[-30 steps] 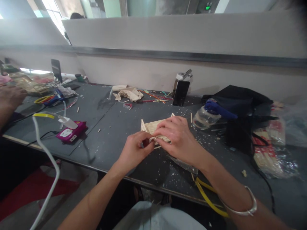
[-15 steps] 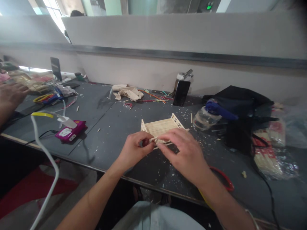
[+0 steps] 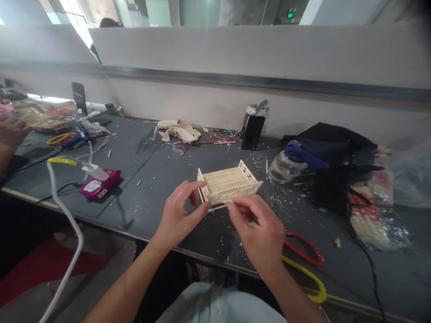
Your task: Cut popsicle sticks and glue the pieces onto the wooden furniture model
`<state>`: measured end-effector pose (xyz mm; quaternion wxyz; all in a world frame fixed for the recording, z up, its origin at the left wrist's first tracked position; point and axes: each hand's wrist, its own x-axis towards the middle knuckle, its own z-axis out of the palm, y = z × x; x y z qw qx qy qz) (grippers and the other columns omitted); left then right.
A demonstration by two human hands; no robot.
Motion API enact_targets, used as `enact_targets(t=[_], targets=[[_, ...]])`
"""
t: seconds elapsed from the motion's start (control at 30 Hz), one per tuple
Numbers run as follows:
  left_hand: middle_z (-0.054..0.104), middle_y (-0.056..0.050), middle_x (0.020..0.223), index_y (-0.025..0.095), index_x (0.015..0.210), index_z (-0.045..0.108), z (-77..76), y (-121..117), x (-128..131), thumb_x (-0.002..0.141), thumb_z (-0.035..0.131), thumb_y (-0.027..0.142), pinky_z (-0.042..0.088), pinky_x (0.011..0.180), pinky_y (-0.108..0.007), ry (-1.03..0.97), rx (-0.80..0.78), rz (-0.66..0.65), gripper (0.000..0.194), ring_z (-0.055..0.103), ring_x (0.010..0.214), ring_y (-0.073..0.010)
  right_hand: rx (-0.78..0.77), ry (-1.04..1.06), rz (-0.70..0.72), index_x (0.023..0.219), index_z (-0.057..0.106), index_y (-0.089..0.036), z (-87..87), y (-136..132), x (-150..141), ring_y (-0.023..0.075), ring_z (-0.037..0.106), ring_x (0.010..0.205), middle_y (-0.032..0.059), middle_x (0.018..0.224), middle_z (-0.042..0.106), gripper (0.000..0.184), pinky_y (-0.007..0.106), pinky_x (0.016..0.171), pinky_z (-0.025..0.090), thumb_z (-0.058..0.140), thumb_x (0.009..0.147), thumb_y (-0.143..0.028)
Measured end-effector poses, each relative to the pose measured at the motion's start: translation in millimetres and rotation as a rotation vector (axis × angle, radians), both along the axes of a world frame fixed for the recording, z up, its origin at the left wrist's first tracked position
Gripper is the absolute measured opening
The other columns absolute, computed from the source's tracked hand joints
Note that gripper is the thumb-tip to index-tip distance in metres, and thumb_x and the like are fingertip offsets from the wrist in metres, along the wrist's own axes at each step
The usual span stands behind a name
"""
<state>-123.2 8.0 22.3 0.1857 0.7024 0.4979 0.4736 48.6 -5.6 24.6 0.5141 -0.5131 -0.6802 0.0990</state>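
A small tray-like model built of thin wooden sticks [image 3: 229, 181] sits on the dark grey table [image 3: 151, 179] in front of me. My left hand [image 3: 177, 217] curls round its near left corner, thumb and forefinger on either side, with something small and red between the fingers. My right hand [image 3: 262, 231] is just in front of the model's near edge. Its fingertips are pinched on a thin wooden stick [image 3: 218, 207] lying along that edge.
Red and yellow looped handles [image 3: 305, 253] lie by my right wrist. Behind stand a bottle with a dark phone [image 3: 252, 130], a black bag [image 3: 333, 146], a clear container [image 3: 284, 168] and stick packets [image 3: 370, 211]. A pink packet [image 3: 99, 185], a white cable [image 3: 63, 215] and another person's hand [image 3: 10, 134] are left.
My right hand has drawn back toward me off the top of the model, uncovering it and the red and yellow handles. My left hand stays at the near left corner.
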Motion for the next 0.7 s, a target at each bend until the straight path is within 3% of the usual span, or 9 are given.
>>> enact_targets(t=[0.1,0.13,0.23,0.37,0.5,0.6,0.7], targets=[[0.050,0.003,0.068,0.022,0.092,0.066,-2.1,-36,5,0.082,0.062,0.018,0.041,0.068,-0.024,-0.183,0.004,0.193,0.012,0.049,0.066,-0.0117,0.059,0.075,-0.042,0.090,0.066,-0.025,-1.3,-17,12,0.0114,0.053,0.060,-0.0029,0.072,0.059,0.010,0.025,0.058,0.044,0.063,0.085,-0.017],[0.051,0.002,0.068,0.022,0.085,0.066,-4.3,-47,9,0.084,0.060,0.021,0.040,0.065,-0.024,-0.269,-0.079,0.160,0.006,0.049,0.065,-0.0115,0.103,0.052,-0.022,0.094,0.066,-0.025,-3.4,-23,16,0.0118,0.054,0.063,-0.0022,0.074,0.060,0.015,0.025,0.059,0.045,0.063,0.084,-0.014],[0.053,0.000,0.068,0.019,0.080,0.069,-10.2,-70,29,0.088,0.057,0.032,0.039,0.060,-0.024,-0.585,-0.453,-0.056,0.020,0.049,0.065,-0.0118,0.278,-0.169,0.111,0.107,0.064,-0.023,-12.0,-36,28,0.0140,0.057,0.070,0.0009,0.077,0.061,0.032,0.027,0.062,0.048,0.066,0.079,-0.006],[0.053,0.000,0.069,0.016,0.080,0.072,-8.1,-75,48,0.082,0.066,0.035,0.040,0.062,-0.023,-0.932,-0.761,-0.199,0.021,0.048,0.064,-0.0101,0.416,-0.460,0.218,0.114,0.064,-0.016,-19.2,-46,41,0.0166,0.056,0.071,0.0042,0.077,0.063,0.038,0.032,0.064,0.049,0.066,0.078,-0.006],[0.057,0.001,0.068,0.015,0.077,0.071,-6.4,-69,53,0.072,0.076,0.024,0.039,0.065,-0.020,-1.068,-0.916,-0.237,0.012,0.049,0.063,-0.0076,0.342,-0.526,0.333,0.121,0.058,-0.014,-15.6,-51,51,0.0155,0.058,0.071,0.0034,0.078,0.066,0.041,0.031,0.066,0.049,0.060,0.082,-0.004],[0.060,0.001,0.066,0.014,0.073,0.069,-11.4,-67,54,0.071,0.075,0.019,0.040,0.065,-0.020,-1.148,-0.964,-0.274,0.008,0.052,0.061,-0.0073,0.169,-0.453,0.444,0.123,0.054,-0.016,-15.6,-55,67,0.0153,0.060,0.076,0.0039,0.085,0.066,0.038,0.029,0.069,0.050,0.059,0.086,-0.013],[0.067,-0.001,0.080,0.014,0.072,0.067,-15.8,-65,54,0.070,0.074,0.017,0.042,0.066,-0.021,-1.178,-0.932,-0.282,0.007,0.056,0.063,-0.0080,-0.069,-0.534,0.284,0.132,0.046,-0.017,-27.7,-58,97,0.0211,0.061,0.092,0.0092,0.101,0.064,0.047,0.036,0.079,0.052,0.056,0.088,-0.031]])
